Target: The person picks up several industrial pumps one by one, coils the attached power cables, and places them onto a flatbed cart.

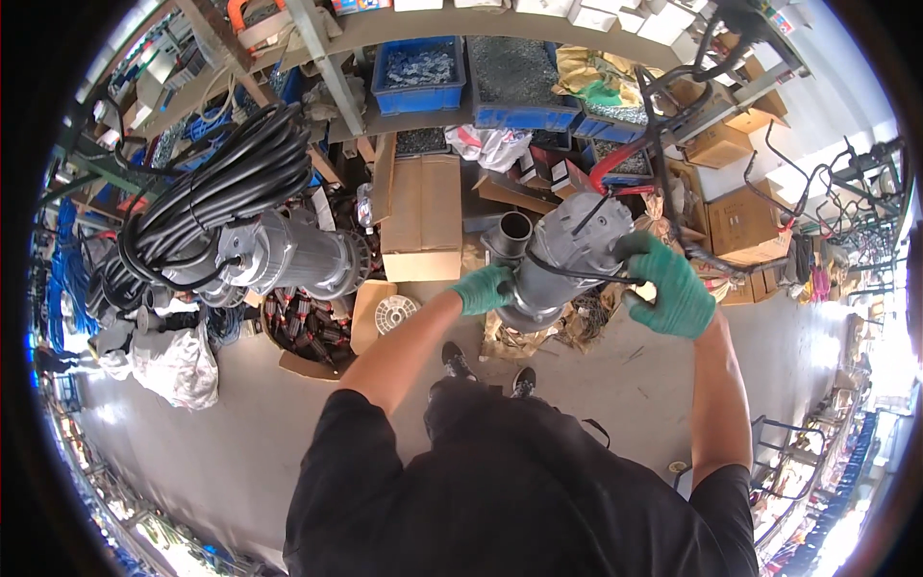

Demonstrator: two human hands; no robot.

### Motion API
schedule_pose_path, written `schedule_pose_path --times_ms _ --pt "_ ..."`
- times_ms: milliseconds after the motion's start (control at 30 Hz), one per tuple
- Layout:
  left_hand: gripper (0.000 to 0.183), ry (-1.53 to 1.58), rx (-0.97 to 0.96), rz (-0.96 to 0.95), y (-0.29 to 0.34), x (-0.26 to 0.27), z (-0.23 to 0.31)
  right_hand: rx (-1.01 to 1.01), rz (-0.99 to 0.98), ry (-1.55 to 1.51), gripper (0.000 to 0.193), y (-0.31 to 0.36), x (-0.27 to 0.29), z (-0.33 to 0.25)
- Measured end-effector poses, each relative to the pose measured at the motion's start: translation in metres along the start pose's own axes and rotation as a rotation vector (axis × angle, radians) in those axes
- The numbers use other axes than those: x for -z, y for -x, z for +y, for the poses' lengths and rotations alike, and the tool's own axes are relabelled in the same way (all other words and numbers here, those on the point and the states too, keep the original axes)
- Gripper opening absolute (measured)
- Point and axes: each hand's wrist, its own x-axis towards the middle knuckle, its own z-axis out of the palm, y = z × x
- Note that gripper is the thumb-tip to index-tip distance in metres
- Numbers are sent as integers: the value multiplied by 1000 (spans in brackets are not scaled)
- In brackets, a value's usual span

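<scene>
A grey submersible pump (580,234) stands tilted in front of me, with a round outlet pipe (515,227) at its left side. My left hand (484,289), in a green glove, is closed against the pump's lower left part, its fingertips partly hidden. A black cable (577,274) crosses the pump's body and runs to my right hand (670,287). That hand, also green-gloved, curls around the cable at the pump's right, thumb below and fingers above. Another grey pump (293,252) lies at the left, next to a thick coil of black cable (216,183).
Blue bins (419,75) of small metal parts fill the shelf behind. An opened cardboard box (421,207) stands between the pumps, near a carton of dark parts (308,327). A red bar (615,168) and hanging black hoses (663,125) are close behind the right pump.
</scene>
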Motion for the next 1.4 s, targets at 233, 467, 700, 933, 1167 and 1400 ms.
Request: schedule_pose_path --times_ms 233,467,700,933,1167,1400 --pt "38 402 336 -155 20 49 13 -150 308 131 16 1 -13 18" --pt "58 606 231 425 6 66 -86 -235 358 87 13 -34 -28 17" --pt "57 704 351 413 14 80 -84 -353 297 -153 15 -42 -37 24" --pt "61 74 353 215 49 64 -91 -328 325 -198 32 -75 -53 27" --pt "41 372 345 -185 39 -1 -115 -321 260 -71 29 -97 -41 5" --pt "38 325 622 283 77 -13 -71 -263 374 -159 22 -89 -46 38"
